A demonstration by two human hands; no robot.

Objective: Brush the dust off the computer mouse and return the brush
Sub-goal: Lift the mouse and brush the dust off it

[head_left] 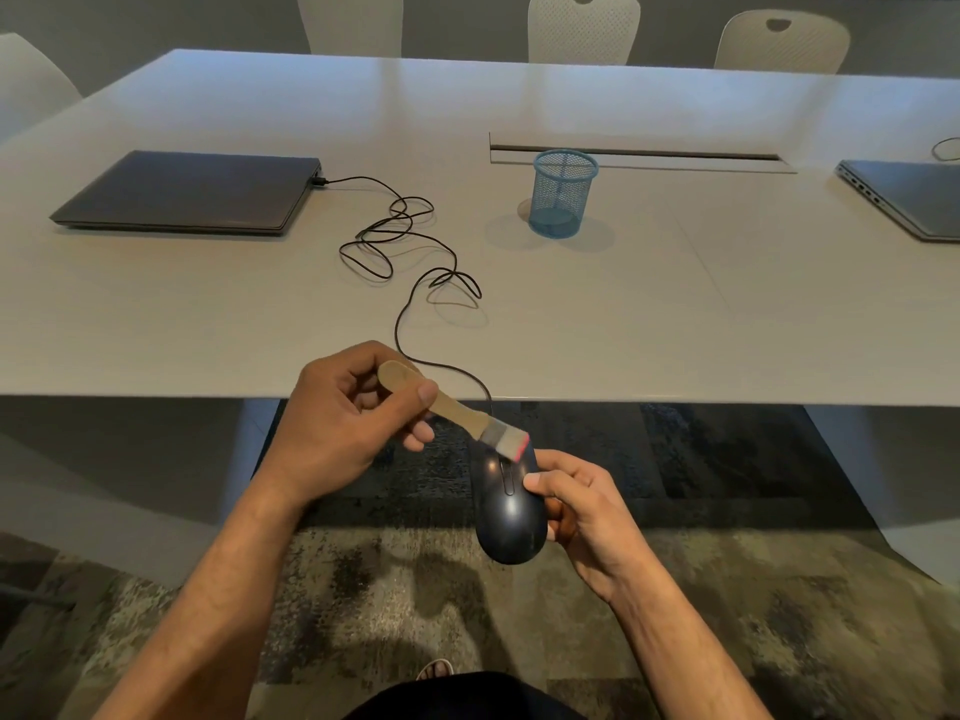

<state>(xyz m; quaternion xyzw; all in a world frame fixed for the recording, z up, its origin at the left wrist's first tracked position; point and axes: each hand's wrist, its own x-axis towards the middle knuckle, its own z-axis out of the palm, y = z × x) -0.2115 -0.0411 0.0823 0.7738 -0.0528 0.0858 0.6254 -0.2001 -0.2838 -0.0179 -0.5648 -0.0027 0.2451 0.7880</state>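
Now left hand (332,428) brushing; right hand (582,517) holding mouse (506,517)

The setting is showing an office meeting room. A long white conference table (571,314) is occupying the space, with a recessed cable slot (636,157) running along its centre. Perforated white chairs (583,27) are standing along the far side. Two closed laptops (187,192) are lying on the table, and patterned carpet (753,589) is covering the floor.
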